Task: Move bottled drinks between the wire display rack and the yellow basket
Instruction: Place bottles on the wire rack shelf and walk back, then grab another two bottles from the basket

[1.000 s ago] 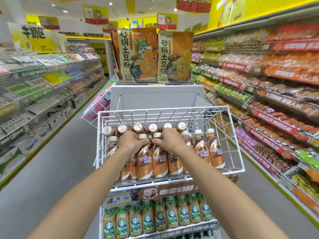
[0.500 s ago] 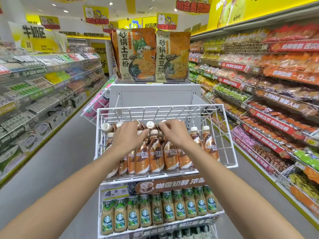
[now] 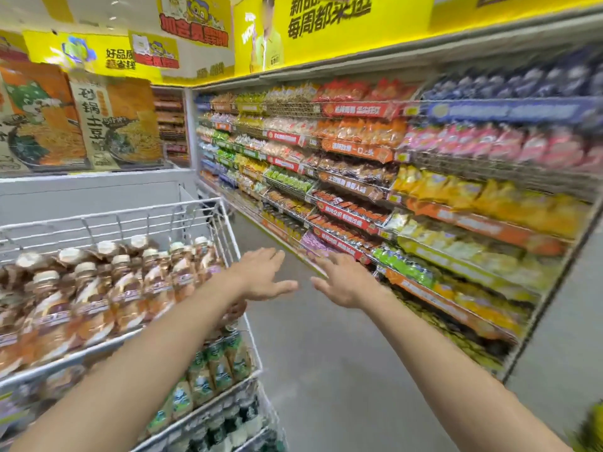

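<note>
1. Both grips, left grip point(image 3: 262, 276) and right grip point(image 3: 347, 282), hang flat-fingered, holding nothing, just past the wire rack point(image 3: 81, 352) and its right edge.
2. Its top tier is packed with coffee bottles point(image 3: 98, 298).
3. Open floor point(image 3: 326, 370) lies beneath them.

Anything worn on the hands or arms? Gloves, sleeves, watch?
Nothing visible. The left hand and right hand are ungloved, with no rings, watch or wristbands showing, and no sleeves appear up to the frame edge. Motion blur could hide small items.

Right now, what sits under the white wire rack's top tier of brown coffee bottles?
A tier of green-labelled pale bottles, darker bottles beneath. The left forearm hides that tier's left part.
</note>
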Motion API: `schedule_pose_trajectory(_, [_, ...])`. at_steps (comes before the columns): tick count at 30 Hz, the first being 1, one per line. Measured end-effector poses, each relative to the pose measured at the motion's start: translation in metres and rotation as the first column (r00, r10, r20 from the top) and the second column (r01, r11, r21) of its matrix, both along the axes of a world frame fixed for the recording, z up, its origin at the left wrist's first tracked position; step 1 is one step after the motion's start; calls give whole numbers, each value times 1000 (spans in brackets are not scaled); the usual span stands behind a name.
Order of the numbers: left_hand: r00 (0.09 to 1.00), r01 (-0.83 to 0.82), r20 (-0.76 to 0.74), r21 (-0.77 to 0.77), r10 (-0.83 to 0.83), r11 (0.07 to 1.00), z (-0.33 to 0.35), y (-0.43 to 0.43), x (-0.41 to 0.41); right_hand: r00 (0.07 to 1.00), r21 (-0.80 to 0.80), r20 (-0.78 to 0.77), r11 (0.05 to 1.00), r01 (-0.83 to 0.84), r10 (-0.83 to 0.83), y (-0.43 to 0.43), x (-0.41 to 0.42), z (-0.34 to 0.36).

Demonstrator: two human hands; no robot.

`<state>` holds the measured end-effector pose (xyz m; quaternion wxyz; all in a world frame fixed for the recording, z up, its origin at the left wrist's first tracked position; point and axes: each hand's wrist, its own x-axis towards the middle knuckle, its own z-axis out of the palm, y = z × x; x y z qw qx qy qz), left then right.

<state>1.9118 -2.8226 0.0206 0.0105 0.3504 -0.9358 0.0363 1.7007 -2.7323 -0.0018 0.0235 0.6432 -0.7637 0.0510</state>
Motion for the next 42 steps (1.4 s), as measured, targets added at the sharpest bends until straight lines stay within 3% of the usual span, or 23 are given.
schedule_pose_trajectory(4, [985,170,-26,61,-168,984,-12,60,-121,979,43,-16,978,203,-203,105,-99,-4])
schedule_pose_trajectory(12, [886,453,9,195,-464,870,-48,193,-333,846,134,28,840,525,-533,299,-266,-28])
schedule_pose_trajectory(20, [827,529,45,274,-560,803,-106,242,-479,816,224,24,798,559,-578,350,-380,-75])
schedule_pose_trajectory(25, [869,470,-16,343,-495,813,-168,215,-566,828,353,23,780,517,-560,329,-462,-118])
schedule_pose_trajectory(30, [905,344,65,468,-420,814,-234,209,-633,879,462,32,787,409,-476,312,-538,-170])
schedule_pose_trajectory(36, [930,184,166,560,-327,808,-311,223,-666,924,553,129,799,235,-360,307,-600,-250])
schedule_pose_trajectory(42, [962,-123,263,648,-70,752,-391,245,-660,961,661,226,750,-30,-160,296,-651,-354])
